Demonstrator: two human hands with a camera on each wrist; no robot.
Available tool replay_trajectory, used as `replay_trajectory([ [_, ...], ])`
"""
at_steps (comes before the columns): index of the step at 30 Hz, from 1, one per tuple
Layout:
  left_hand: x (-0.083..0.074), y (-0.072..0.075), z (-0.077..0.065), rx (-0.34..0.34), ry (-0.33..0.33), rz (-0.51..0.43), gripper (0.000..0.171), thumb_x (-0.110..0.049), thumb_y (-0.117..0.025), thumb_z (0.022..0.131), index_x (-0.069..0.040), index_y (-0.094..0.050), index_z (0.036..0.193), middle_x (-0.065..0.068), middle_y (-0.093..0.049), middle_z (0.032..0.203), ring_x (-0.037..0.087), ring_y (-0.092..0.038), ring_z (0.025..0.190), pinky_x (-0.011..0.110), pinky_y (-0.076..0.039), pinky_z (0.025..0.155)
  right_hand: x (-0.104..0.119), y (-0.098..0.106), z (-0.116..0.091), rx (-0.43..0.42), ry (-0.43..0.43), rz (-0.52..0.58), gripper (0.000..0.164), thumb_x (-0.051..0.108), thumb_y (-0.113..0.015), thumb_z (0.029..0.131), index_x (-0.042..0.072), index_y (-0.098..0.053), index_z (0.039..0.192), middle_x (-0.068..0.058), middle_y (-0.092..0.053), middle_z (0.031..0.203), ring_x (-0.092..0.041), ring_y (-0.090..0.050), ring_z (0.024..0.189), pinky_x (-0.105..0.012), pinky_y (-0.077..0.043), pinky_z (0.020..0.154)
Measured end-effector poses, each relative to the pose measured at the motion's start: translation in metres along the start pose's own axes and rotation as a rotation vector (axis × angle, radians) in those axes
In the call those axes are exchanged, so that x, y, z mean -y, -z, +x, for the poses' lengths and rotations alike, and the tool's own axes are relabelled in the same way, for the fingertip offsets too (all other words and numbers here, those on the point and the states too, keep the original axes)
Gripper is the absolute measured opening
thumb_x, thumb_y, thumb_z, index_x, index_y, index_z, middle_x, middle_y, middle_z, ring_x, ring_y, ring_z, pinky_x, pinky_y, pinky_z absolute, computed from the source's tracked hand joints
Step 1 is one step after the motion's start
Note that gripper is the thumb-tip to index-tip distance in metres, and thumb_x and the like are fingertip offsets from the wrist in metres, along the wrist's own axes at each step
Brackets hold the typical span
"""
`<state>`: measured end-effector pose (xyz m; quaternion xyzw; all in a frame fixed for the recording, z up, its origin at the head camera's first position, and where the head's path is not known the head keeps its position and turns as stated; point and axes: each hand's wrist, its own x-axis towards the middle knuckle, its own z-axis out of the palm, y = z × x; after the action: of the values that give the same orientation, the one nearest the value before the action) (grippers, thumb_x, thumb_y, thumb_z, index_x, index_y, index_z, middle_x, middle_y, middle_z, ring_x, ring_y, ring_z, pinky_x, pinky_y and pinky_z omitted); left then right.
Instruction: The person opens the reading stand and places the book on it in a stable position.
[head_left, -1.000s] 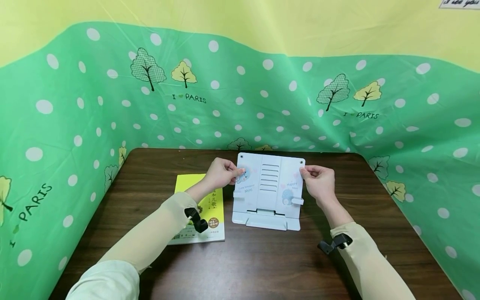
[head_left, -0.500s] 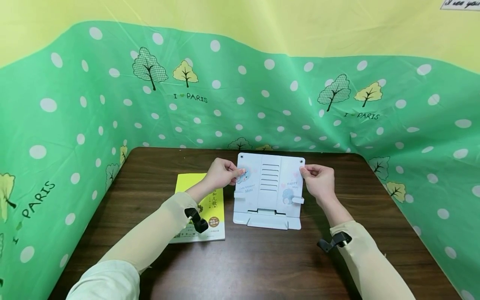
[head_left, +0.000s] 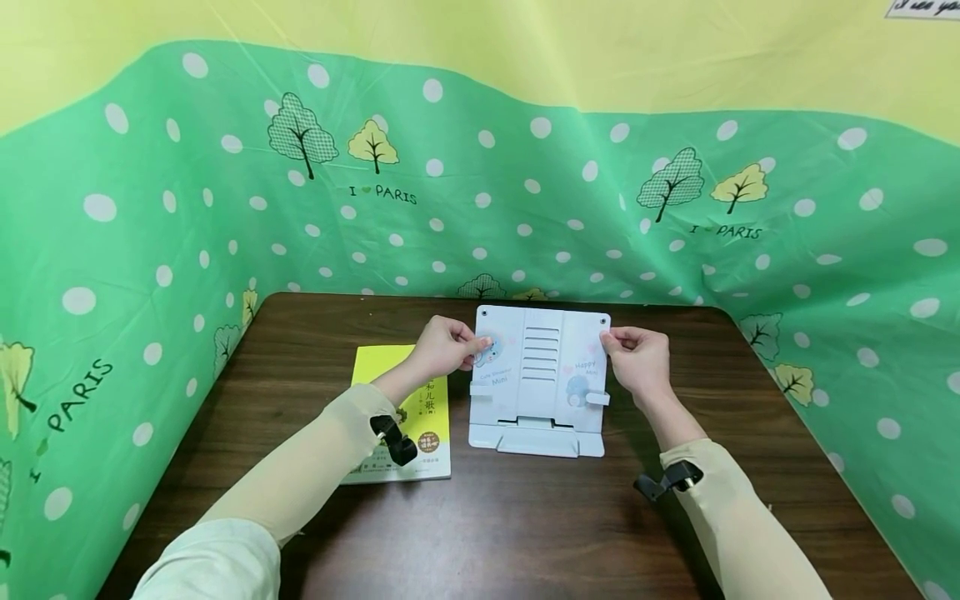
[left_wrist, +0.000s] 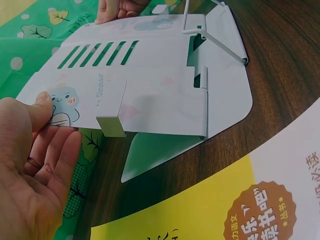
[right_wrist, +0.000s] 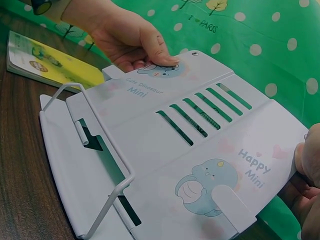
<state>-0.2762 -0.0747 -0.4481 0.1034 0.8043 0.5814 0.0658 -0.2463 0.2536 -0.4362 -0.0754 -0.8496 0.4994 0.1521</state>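
Note:
A white book stand [head_left: 542, 367] printed with blue dinosaurs stands on the table, its slotted back panel tilted up from its base in both wrist views. My left hand [head_left: 444, 346] pinches the panel's left edge, thumb on the front face and fingers behind. On the opposite edge, my right hand [head_left: 639, 360] pinches the panel the same way. The left wrist view shows a page clip [left_wrist: 112, 112] close to my left hand, and a wire bar [right_wrist: 107, 200] crosses the lower lip in the right wrist view. The support behind the panel is mostly hidden.
A yellow and white book [head_left: 438, 454] lies flat left of the stand, partly covered by my left forearm. Dark wooden table [head_left: 525, 533] extends in front. Green and yellow patterned cloth [head_left: 525, 200] hangs behind and along both sides.
Both hands keep their pinch on the book stand and barely move. The head view has shifted very slightly; the stand's lower edge appears a touch higher and further right.

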Motion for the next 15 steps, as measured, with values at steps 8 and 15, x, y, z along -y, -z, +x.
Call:
replay_trajectory([
  [8, -0.0012, -0.0003, -0.0004, -0.005, 0.002, -0.002, 0.026, -0.022, -0.083, 0.095, -0.003, -0.076, 0.080, 0.011, -0.070, 0.071, 0.020, -0.070, 0.062, 0.049, -0.064, 0.070, 0.0006, 0.0001, 0.0007, 0.000, 0.006, 0.010, 0.023, 0.014, -0.073, 0.102, -0.006, -0.078, 0.109, -0.018, -0.072, 0.097, -0.020, -0.061, 0.078, -0.019, -0.050, 0.060],
  [15, -0.0034, -0.0004, -0.0018, -0.004, 0.012, -0.003, 0.026, -0.022, -0.083, 0.096, -0.002, -0.075, 0.080, 0.011, -0.070, 0.071, 0.020, -0.070, 0.062, 0.038, -0.064, 0.063, 0.0006, 0.0002, 0.0002, -0.001, 0.005, 0.007, 0.023, 0.014, -0.072, 0.103, -0.007, -0.078, 0.109, -0.019, -0.072, 0.096, -0.019, -0.061, 0.078, -0.019, -0.050, 0.059],
])
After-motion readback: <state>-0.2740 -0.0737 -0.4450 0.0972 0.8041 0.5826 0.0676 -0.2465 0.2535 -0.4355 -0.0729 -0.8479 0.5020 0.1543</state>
